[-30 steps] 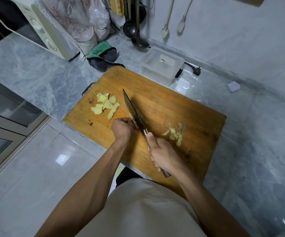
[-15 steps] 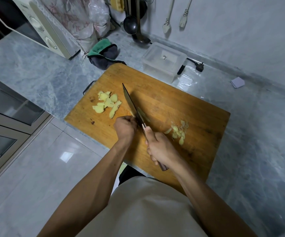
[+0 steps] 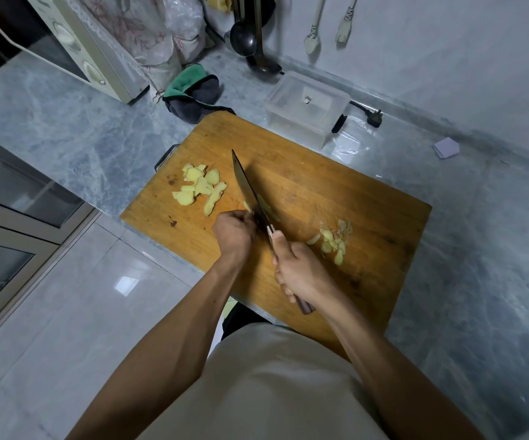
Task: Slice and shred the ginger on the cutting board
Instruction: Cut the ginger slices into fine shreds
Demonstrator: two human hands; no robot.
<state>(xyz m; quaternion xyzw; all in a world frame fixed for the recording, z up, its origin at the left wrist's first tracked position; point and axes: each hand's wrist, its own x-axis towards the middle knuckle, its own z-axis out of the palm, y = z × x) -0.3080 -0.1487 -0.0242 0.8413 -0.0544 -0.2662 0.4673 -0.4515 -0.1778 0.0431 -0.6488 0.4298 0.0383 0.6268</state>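
Observation:
A wooden cutting board (image 3: 336, 188) lies on the grey marble counter. A pile of pale ginger slices (image 3: 200, 187) sits on its left part. A smaller heap of ginger pieces (image 3: 333, 239) lies on the right. My right hand (image 3: 301, 274) grips the handle of a dark cleaver (image 3: 247, 185), whose blade stands edge-down on the board. My left hand (image 3: 233, 233), fingers curled, presses a stack of ginger (image 3: 246, 205) against the blade's left side; most of that stack is hidden under the fingers. A few cut bits lie just right of the blade.
Behind the board stand a clear plastic box (image 3: 307, 106), a green and grey cloth (image 3: 193, 90) and a black plug (image 3: 374, 117). A microwave (image 3: 76, 49) is at the back left. Ladles hang on the wall. The counter edge runs beneath the board's near side.
The cleaver has kept chopping in nearly the same spot beside my left hand. Both ginger piles are unmoved. The camera has shifted slightly.

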